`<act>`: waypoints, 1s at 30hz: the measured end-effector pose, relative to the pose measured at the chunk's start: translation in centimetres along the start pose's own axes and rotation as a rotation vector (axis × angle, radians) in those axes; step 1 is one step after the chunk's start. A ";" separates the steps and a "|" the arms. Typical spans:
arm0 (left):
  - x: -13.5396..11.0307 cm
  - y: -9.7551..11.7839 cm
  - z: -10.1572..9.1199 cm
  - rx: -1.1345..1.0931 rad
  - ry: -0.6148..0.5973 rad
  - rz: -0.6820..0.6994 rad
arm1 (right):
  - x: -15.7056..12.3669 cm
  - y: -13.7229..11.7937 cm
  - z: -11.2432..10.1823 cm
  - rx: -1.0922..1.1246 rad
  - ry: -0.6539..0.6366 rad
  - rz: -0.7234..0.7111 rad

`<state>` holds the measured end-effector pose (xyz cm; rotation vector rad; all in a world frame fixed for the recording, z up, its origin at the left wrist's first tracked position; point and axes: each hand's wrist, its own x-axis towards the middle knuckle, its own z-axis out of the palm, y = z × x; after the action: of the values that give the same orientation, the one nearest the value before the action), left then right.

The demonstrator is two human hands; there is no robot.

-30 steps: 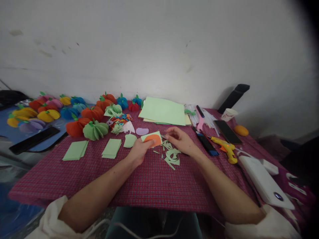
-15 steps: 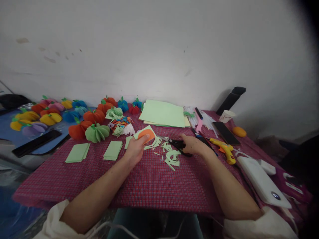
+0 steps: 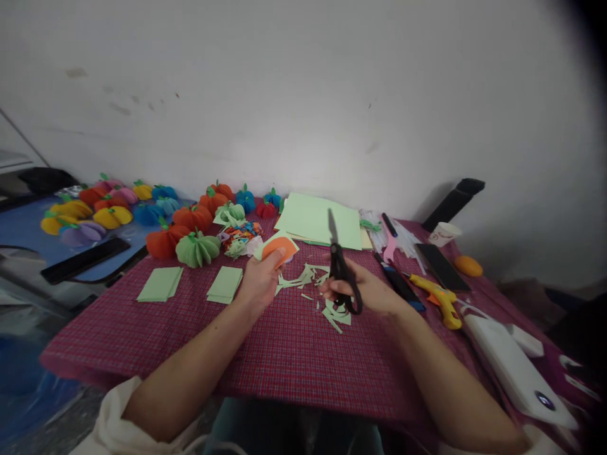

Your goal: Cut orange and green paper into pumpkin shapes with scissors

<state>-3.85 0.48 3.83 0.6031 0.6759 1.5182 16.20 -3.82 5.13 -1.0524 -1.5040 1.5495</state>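
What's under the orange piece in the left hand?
Light green paper shows past the edges of the orange piece, which the left hand grips. The paper's middle is covered, and how many sheets lie there cannot be seen.

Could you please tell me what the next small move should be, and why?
I would probably turn the scissors toward the green paper: the right hand holds them pointing forward rather than at it, while the left hand pinches the paper with an orange piece on top.
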 end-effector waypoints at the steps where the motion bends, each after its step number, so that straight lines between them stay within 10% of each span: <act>1: -0.1 0.1 0.0 0.000 -0.004 0.006 | 0.1 0.3 0.8 0.055 -0.023 0.011; 10: -0.4 1.2 0.6 -0.048 0.032 0.050 | 0.0 1.5 3.9 0.316 -0.096 -0.013; 30: -0.8 -0.1 0.2 0.041 -0.042 0.095 | 0.5 2.6 5.5 0.151 -0.054 -0.083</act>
<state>-3.57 -0.27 3.87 0.7049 0.6553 1.5784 11.04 -5.77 2.46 -0.8579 -1.4231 1.6165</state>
